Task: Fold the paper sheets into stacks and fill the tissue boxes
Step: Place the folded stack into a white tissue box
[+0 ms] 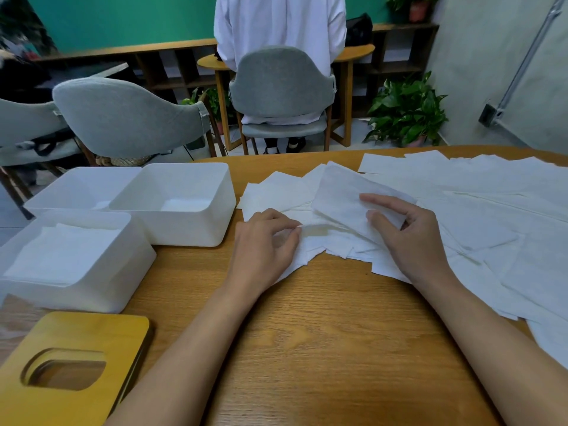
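Just the head cam for this one. Both hands are down on the mess of paper sheets (491, 210) covering the right half of the wooden bench (307, 333). The right hand (412, 238) has a folded sheet (341, 195) pinched between thumb and forefinger, with the far end of it lying over the pile. The left hand (264, 244) is just beside it, fingers curled, fingertips nipping a crumpled edge of the sheets underneath.

Over on the left sit three white tissue boxes, all open on top. The near box (138, 272) has a flat stack of paper (61, 256) inside. Can't really tell what's in the back-right box (190, 229) or the back-left box (70, 186). A yellow wooden lid (92, 333) with an oval slot lies at the near left corner.
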Demonstrator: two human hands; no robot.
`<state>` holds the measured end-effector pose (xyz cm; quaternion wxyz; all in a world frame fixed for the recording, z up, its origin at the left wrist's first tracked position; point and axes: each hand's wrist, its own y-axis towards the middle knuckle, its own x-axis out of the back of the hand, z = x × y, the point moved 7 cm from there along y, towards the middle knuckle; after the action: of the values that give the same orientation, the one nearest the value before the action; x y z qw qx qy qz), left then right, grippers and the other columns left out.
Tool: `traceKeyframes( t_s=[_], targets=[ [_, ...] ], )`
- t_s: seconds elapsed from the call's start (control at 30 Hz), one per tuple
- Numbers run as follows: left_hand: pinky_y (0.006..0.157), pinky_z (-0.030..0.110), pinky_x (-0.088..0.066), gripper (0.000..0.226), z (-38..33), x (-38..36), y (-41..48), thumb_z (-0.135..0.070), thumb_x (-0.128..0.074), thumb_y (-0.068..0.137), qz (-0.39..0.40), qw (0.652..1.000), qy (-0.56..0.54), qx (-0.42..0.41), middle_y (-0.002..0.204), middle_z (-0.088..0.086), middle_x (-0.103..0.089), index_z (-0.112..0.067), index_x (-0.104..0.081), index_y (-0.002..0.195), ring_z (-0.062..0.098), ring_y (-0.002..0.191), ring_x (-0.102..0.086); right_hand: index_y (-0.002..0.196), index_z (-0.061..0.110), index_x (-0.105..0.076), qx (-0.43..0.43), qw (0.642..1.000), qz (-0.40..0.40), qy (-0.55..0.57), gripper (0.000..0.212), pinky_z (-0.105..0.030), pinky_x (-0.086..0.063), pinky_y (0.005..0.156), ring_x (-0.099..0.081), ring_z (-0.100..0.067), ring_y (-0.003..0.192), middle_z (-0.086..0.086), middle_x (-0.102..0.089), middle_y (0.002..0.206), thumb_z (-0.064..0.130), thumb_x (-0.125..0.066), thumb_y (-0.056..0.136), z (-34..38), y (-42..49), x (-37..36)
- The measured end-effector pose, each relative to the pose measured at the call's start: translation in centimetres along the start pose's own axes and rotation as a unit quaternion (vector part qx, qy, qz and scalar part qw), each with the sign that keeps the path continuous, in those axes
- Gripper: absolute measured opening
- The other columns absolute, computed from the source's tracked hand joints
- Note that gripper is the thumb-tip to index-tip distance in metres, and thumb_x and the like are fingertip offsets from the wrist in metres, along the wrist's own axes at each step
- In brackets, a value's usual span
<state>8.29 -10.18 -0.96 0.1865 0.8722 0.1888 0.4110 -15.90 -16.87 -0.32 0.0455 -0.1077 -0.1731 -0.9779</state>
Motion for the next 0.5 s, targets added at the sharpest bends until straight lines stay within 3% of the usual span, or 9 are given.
traceKeyframes(
  t_s=[0.13,0.17,0.27,0.3,0.43,0.5],
  targets=[
    [0.083,0.047,-0.052,0.015,-2.3,1.0,-0.3,-0.027,-0.068,0.097,0.03,0.995,0.019,-0.096,0.099,-0.014,-0.073,-0.02,-0.08,0.101,0.006,0.094,-0.067,0.125,0.032,-0.074,0.037,0.997,0.045,-0.044,0.031,-0.007,-0.039,0.059,-0.053,0.004,0.056,0.012,-0.073,0.123,0.022,-0.074,0.096,1.2,-0.3,-0.3],
    [0.084,0.045,-0.05,0.014,-2.9,1.0,-0.4,-0.025,-0.068,0.099,0.049,0.992,0.021,-0.115,0.1,-0.014,-0.073,-0.02,-0.079,0.104,0.005,0.094,-0.066,0.127,0.033,-0.073,0.043,0.996,0.069,-0.042,0.034,-0.008,-0.041,0.06,-0.056,0.005,0.061,0.012,-0.072,0.126,0.029,-0.076,0.094,1.5,-0.4,-0.6],
    [0.083,0.041,-0.052,0.012,-4.2,1.2,-0.5,-0.023,-0.07,0.101,0.08,0.987,-0.011,-0.139,0.102,-0.012,-0.072,-0.019,-0.079,0.108,0.006,0.096,-0.066,0.125,0.043,-0.072,0.044,0.984,0.164,-0.05,0.049,-0.023,-0.053,0.088,-0.064,0.002,0.112,0.018,-0.068,0.128,0.058,-0.08,0.08,2.3,-1.3,-2.1],
    [0.083,0.038,-0.054,0.013,-4.6,1.4,-0.5,-0.023,-0.072,0.1,0.08,0.986,-0.034,-0.139,0.103,-0.01,-0.073,-0.019,-0.08,0.11,0.007,0.097,-0.068,0.122,0.043,-0.074,0.04,0.98,0.187,-0.062,0.048,-0.027,-0.052,0.091,-0.063,-0.002,0.116,0.019,-0.07,0.124,0.059,-0.083,0.078,2.4,-1.7,-2.6],
    [0.088,0.025,-0.055,0.023,-5.2,2.4,-0.2,-0.025,-0.079,0.095,0.046,0.987,-0.085,-0.127,0.107,-0.009,-0.077,-0.019,-0.079,0.117,0.005,0.103,-0.07,0.1,0.028,-0.083,0.022,0.985,0.17,-0.035,0.013,-0.033,-0.055,0.081,-0.072,-0.009,0.09,0.011,-0.079,0.093,0.031,-0.081,0.088,2.4,-2.1,-3.3],
    [0.09,0.021,-0.055,0.031,-4.5,2.8,0.0,-0.03,-0.083,0.09,0.035,0.991,-0.104,-0.082,0.109,-0.011,-0.077,-0.023,-0.078,0.12,0.002,0.105,-0.069,0.103,0.028,-0.083,-0.008,0.988,0.157,0.001,0.013,-0.025,-0.055,0.08,-0.074,-0.005,0.092,0.015,-0.08,0.096,0.026,-0.08,0.09,2.1,-1.9,-3.1]
  ],
)
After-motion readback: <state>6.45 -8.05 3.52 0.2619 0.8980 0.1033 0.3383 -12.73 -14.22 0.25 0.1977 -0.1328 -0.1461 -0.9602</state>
